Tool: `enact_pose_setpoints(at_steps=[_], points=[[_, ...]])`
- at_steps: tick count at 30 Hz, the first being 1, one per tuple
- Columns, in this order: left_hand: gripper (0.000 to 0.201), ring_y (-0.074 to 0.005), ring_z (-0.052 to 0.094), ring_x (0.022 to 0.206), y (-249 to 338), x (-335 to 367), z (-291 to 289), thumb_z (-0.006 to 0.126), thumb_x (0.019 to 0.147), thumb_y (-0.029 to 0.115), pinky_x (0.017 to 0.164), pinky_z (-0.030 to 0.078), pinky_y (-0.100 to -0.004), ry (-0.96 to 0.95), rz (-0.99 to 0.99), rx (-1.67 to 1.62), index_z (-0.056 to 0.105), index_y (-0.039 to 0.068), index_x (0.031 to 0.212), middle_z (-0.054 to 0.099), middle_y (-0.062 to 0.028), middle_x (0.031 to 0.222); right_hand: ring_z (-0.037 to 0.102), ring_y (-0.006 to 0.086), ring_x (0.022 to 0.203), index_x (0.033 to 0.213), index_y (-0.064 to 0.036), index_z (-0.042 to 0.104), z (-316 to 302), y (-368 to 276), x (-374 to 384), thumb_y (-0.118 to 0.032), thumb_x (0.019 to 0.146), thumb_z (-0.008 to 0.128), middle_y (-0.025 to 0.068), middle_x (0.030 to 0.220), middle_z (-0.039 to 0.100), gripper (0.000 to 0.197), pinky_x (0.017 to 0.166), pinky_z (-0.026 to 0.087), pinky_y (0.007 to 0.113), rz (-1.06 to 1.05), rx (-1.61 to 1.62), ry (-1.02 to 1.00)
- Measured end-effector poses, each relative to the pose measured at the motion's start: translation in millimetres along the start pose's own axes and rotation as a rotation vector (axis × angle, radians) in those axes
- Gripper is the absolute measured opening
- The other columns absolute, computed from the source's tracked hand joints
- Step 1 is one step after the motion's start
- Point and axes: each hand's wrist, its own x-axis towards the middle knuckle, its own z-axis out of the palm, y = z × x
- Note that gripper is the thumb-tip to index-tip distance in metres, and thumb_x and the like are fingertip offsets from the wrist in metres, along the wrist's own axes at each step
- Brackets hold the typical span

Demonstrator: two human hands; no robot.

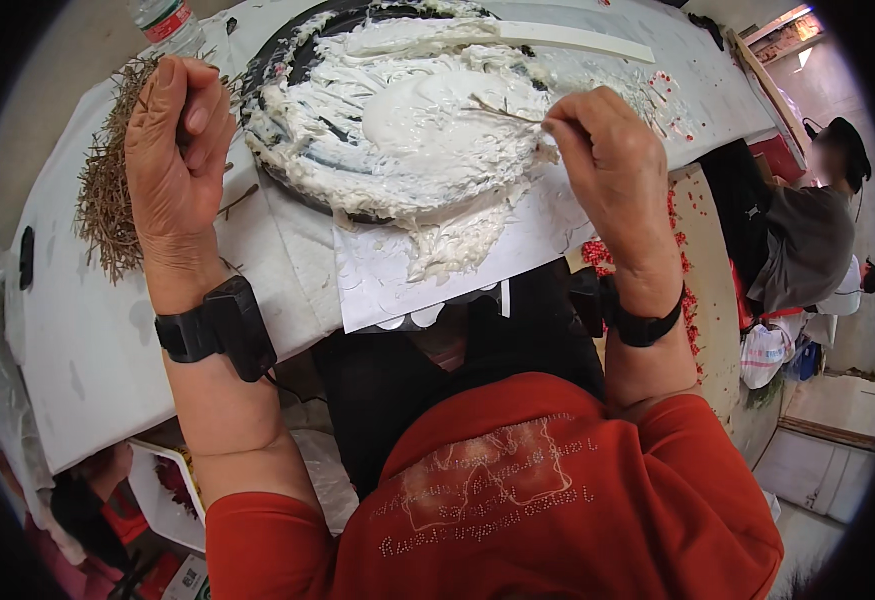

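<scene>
Two bare hands work over our white-covered table (87,340), each wrist wearing a black band. Our right hand (612,170) pinches a thin brown twig (502,110) between thumb and fingertips, the fingers drawn narrow around its near end, while the far end of the twig lies on the smooth mound of white paste (427,115). That paste fills a round black tray (292,60) at the middle of the table, piled roughly around the rim and spilling over the near edge onto a white paper sheet (387,285) that hangs over the table's front edge. Our left hand (177,150) is curled into a closed fist just left of the tray, thumb uppermost; it seems to grip something dark, but we cannot tell what it is. Behind and to the left of that fist lies a heap of dry brown twigs (107,190), touching the table cover. A long white flat stick (557,38) rests across the far rim of the tray, its end in the paste. Small red bits (672,105) are scattered on the table to the right of the tray. At the far left corner stands a clear plastic bottle (167,22). Off to the right, well apart from us, another person in a grey top (807,245) sits bent forward.
</scene>
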Motion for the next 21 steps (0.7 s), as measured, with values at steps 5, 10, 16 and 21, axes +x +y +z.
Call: enact_pose_setpoints(at_steps=[5, 10, 16, 21], points=[[0.027, -0.0027, 0.028, 0.051, -0.2, 1.1, 0.3, 0.054, 0.101, 0.025, 0.046, 0.023, -0.0179, -0.006, -0.002, 0.005, 0.062, 0.0, 0.095, 0.047, 0.0029, 0.068, 0.061, 0.0265, 0.067, 0.088, -0.001, 0.063, -3.8, 0.0, 0.0, -0.002, 0.085, 0.067, 0.0108, 0.079, 0.061, 0.005, 0.061, 0.047, 0.032, 0.016, -0.003, -0.056], [0.027, -0.0027, 0.028, 0.05, -0.9, 1.2, 0.1, 0.054, 0.101, 0.025, 0.045, 0.023, -0.0178, 0.005, -0.008, -0.006, 0.062, 0.0, 0.095, 0.047, 0.0029, 0.068, 0.061, 0.0286, 0.068, 0.087, -0.001, 0.063, 2.8, -3.9, 3.5, -0.002, 0.084, 0.068, 0.0111, 0.08, 0.062, 0.006, 0.061, 0.047, 0.034, -0.006, -0.062, -0.046], [0.027, -0.0028, 0.028, 0.05, -1.1, 0.8, 0.7, 0.054, 0.101, 0.025, 0.045, 0.023, -0.0179, 0.01, -0.007, -0.004, 0.062, 0.0, 0.094, 0.046, 0.0029, 0.068, 0.06, 0.0254, 0.067, 0.087, -0.0006, 0.064, 2.9, -3.1, 4.0, -0.003, 0.085, 0.069, 0.0099, 0.079, 0.062, 0.006, 0.06, 0.046, 0.032, -0.037, -0.08, -0.07], [0.027, -0.0028, 0.028, 0.05, 0.7, 0.8, 0.6, 0.054, 0.101, 0.024, 0.045, 0.023, -0.0179, 0.008, -0.005, -0.006, 0.062, 0.0, 0.094, 0.046, 0.0029, 0.067, 0.058, 0.0202, 0.06, 0.083, -0.0026, 0.065, -0.4, -6.7, 8.4, -0.007, 0.085, 0.071, 0.0075, 0.074, 0.06, 0.007, 0.056, 0.046, 0.031, -0.018, 0.227, 0.136]])
